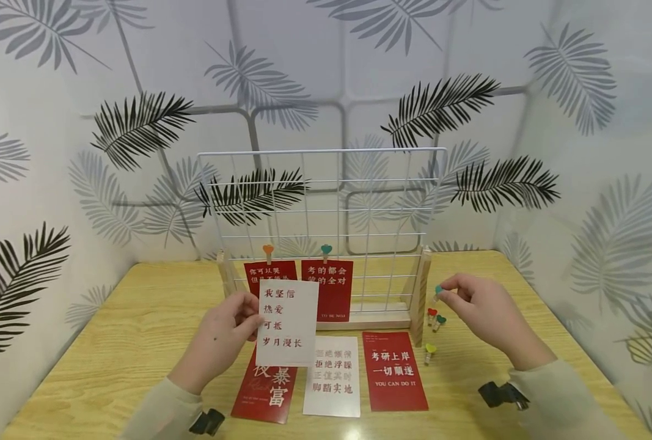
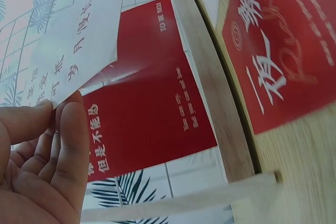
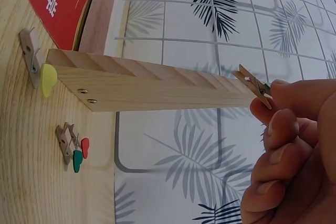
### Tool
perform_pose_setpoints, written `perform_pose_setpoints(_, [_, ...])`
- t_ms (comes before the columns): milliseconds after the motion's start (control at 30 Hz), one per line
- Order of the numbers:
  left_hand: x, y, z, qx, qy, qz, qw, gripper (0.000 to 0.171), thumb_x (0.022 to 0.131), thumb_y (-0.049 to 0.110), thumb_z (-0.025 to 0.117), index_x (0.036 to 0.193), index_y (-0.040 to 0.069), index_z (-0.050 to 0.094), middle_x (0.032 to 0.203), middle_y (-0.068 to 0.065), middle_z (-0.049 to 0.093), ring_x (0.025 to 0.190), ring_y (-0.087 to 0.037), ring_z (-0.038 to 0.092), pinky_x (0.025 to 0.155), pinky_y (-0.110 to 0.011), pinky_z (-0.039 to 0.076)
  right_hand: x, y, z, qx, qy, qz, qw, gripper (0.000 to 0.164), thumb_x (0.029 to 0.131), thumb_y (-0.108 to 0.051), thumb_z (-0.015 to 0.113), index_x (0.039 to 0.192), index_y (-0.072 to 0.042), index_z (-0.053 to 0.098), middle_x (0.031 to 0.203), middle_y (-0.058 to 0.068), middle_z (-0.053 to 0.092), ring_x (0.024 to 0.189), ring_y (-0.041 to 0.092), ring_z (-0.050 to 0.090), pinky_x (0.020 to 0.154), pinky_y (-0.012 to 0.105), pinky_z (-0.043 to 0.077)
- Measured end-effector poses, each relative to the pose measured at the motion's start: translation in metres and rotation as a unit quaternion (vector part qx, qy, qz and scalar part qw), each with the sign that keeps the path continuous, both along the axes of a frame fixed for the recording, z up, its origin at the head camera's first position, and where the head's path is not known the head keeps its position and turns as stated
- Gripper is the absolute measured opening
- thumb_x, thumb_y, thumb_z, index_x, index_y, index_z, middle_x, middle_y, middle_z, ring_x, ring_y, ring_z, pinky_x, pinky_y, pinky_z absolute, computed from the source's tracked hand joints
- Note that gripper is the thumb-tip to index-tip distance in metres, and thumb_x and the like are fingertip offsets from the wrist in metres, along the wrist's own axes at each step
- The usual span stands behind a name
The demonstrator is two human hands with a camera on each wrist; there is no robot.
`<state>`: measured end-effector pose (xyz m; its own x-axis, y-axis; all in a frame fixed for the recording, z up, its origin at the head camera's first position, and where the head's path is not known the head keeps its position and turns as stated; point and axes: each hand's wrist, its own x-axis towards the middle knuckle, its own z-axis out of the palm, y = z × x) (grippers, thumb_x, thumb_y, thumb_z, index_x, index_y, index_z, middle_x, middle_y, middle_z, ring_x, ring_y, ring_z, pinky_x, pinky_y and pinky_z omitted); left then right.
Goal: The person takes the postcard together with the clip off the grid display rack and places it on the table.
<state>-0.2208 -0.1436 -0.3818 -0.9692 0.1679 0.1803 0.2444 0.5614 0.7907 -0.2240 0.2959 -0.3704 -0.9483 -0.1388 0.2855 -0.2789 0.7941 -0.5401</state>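
My left hand (image 1: 216,342) pinches a white card (image 1: 288,322) with red lettering by its left edge. The card hangs upright in front of two red cards clipped to a white wire grid (image 1: 321,151), covering part of both. One clipped card (image 1: 333,305) is under a teal heart clothespin (image 1: 326,249), the other (image 1: 273,267) under an orange one (image 1: 268,249). To the right of the grid stand, my right hand (image 1: 482,315) pinches a small wooden clothespin (image 3: 254,86) with a teal heart between thumb and forefinger. Its wooden tips point away from the fingers.
On the wooden table (image 1: 111,342) lie a red card (image 1: 265,391), a white card (image 1: 332,391) and another red card (image 1: 396,373). Yellow (image 3: 48,80), green (image 3: 77,161) and red (image 3: 85,148) heart clothespins lie by the wooden grid stand (image 3: 157,85).
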Motion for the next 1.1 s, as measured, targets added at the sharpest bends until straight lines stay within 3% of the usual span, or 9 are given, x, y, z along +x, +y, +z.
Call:
perform_pose_setpoints(600, [-0.002,-0.032,-0.005,-0.001,-0.021,0.013,0.9997,0.009,0.099,0.005,0.064,0.107,0.007,0.059,0.093,-0.007,0.064,0.080,-0.019,0.065,0.072,-0.032,0.058,-0.001,0.004,-0.009,0.004,-0.033,-0.002,0.999,0.024,0.103,-0.034,0.061,0.111,-0.014,0.070,0.065,-0.001,0.051,0.054,0.017,0.045,0.049,0.033,0.038])
perform_pose_setpoints(1100, [-0.002,-0.053,-0.008,-0.035,-0.035,0.017,0.9986,0.009,0.100,0.008,0.063,0.109,0.005,0.059,0.091,-0.006,0.063,0.080,-0.019,0.062,0.070,-0.031,0.057,-0.006,0.013,-0.021,0.016,-0.058,-0.005,0.998,0.020,0.100,-0.028,0.065,0.110,-0.011,0.071,0.066,-0.001,0.051,0.057,0.017,0.045,0.051,0.034,0.038])
